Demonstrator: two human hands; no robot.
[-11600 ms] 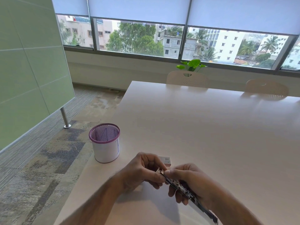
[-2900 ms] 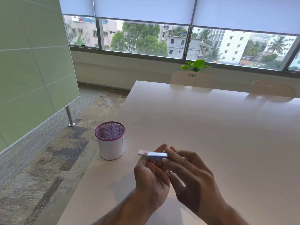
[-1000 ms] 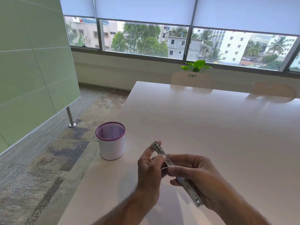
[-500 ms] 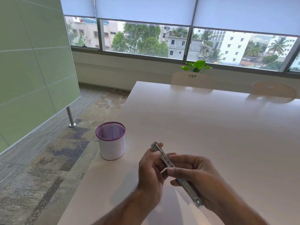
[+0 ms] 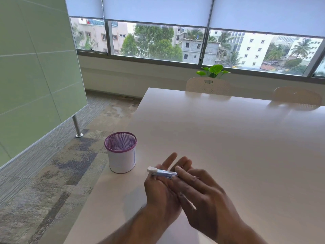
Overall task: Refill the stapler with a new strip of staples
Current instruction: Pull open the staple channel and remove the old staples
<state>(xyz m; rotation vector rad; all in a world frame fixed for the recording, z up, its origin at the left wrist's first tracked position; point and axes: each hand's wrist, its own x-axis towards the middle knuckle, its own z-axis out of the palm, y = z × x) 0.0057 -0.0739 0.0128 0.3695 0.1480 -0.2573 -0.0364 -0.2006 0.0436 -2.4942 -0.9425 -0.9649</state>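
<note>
A slim light-blue stapler (image 5: 162, 172) with a white end cap lies level, its white end pointing left, just above the near left part of the table. My right hand (image 5: 200, 194) grips its right half between thumb and fingertips. My left hand (image 5: 161, 189) is under and behind the stapler, with straight, spread fingers and the stapler resting against its palm. No strip of staples shows; my hands hide the stapler's right end.
A white pen cup with a purple mesh rim (image 5: 121, 154) stands near the table's left edge (image 5: 98, 180), close to my left hand. The long white table (image 5: 228, 138) runs toward two chairs (image 5: 209, 86) and a plant (image 5: 213, 70) at the window.
The stapler, held slanted with its metal rail showing, now lies level with its blue-white side up. My left fingers have opened out straight behind it.
</note>
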